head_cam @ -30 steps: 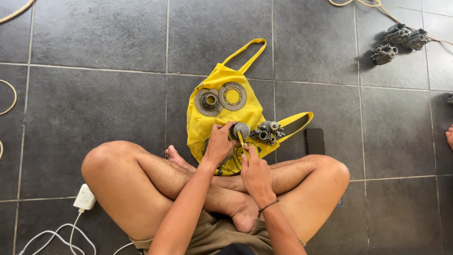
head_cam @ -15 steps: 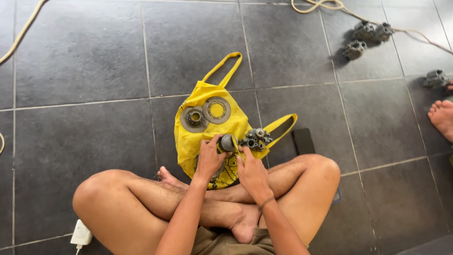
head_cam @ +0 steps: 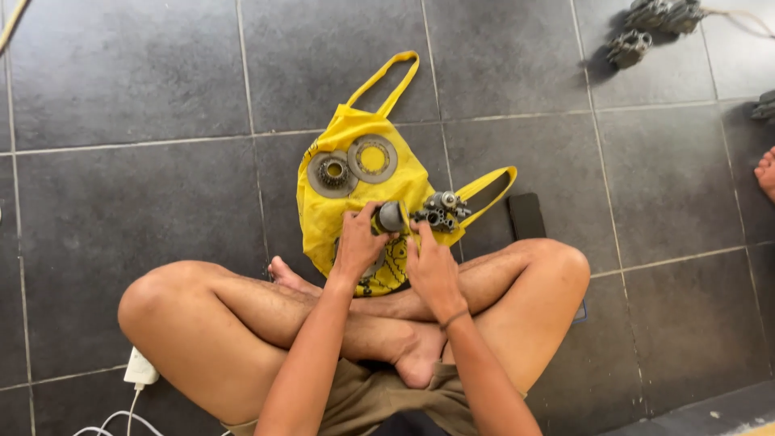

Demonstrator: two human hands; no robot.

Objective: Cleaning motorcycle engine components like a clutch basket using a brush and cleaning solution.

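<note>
seated cross-legged, the person keeps the left hand [head_cam: 358,242] closed around a round grey metal part [head_cam: 391,216] over the yellow bag [head_cam: 347,211]; the right hand [head_cam: 430,266], no longer showing the yellow tool, presses in from 4 o'clock, grip unclear.

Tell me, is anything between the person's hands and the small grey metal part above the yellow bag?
Nothing visible. The left hand grips the grey metal part directly, and the right hand is against it from the other side.

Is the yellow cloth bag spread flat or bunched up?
Spread flat: the yellow cloth tote bag lies open on the grey tiled floor, parts resting on it.
</note>
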